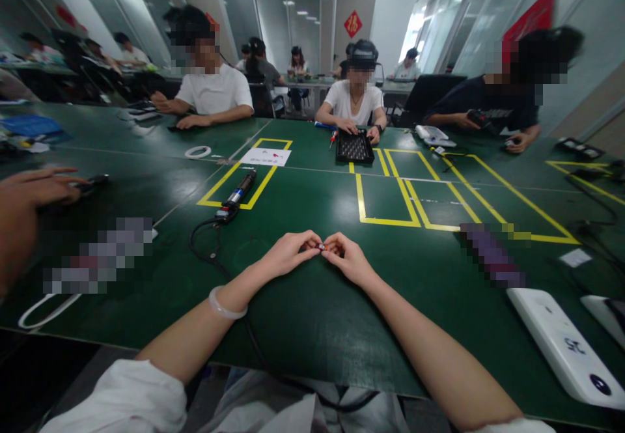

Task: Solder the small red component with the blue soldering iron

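Observation:
My left hand and my right hand meet fingertip to fingertip over the green table. Both pinch a very small part between them; it is too small to name. A pale bangle circles my left wrist. Beyond my hands an electric screwdriver lies on a yellow line, its black cable looping toward me.
Yellow tape rectangles mark the table. A black tray sits before a person opposite. A white device lies near right. A white paper and a white ring are far left. Another person's hand reaches in from the left.

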Demonstrator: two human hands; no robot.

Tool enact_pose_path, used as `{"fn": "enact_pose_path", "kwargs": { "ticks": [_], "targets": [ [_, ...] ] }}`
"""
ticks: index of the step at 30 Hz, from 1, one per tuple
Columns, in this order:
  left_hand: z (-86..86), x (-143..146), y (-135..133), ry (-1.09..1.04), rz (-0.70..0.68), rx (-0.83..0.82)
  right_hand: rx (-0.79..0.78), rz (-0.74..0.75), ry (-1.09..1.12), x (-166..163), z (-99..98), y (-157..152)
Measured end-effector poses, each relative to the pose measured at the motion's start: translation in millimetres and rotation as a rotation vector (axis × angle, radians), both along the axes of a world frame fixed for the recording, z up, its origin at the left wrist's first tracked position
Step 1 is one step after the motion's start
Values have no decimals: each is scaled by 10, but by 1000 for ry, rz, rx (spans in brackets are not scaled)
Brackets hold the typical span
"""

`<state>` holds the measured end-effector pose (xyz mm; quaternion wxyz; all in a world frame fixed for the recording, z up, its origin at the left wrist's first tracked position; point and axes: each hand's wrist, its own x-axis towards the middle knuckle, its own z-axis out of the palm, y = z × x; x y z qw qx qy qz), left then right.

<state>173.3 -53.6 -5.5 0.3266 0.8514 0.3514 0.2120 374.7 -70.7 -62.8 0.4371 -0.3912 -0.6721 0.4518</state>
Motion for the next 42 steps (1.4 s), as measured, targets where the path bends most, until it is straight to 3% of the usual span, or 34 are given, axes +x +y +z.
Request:
{"fn": "enact_pose_path", "kwargs": {
  "ticks": [2,4,8,11,15,18,23,29,35,42],
  "targets": [
    [22,-56,64,44,18,31,8,-14,-18,9,3,5],
    [30,-196,192,129,133,143,8,-34,-26,18,15,8],
    [-38,-764,560,385,630,438,-2,-61,-57,22,45,2],
    [-150,-1309,804,569,910,415,-3,-56,-89,15,44,-3],
    [-284,-1852,1004,661,889,212,-7,-45,-89,1,29,-6],
    [-327,-2010,1074,656,840,200,-16,-31,-71,-3,36,-13],
    [-316,-1957,1094,638,806,211,-19,-30,-87,7,50,-17],
    [-289,-1678,1016,653,805,261,-9,-32,-103,12,23,-2],
    [-217,-1248,799,667,744,278,3,-43,-124,2,48,-15],
    [-140,-615,424,599,545,347,44,-61,-153,-3,63,-15]
  ]
}}
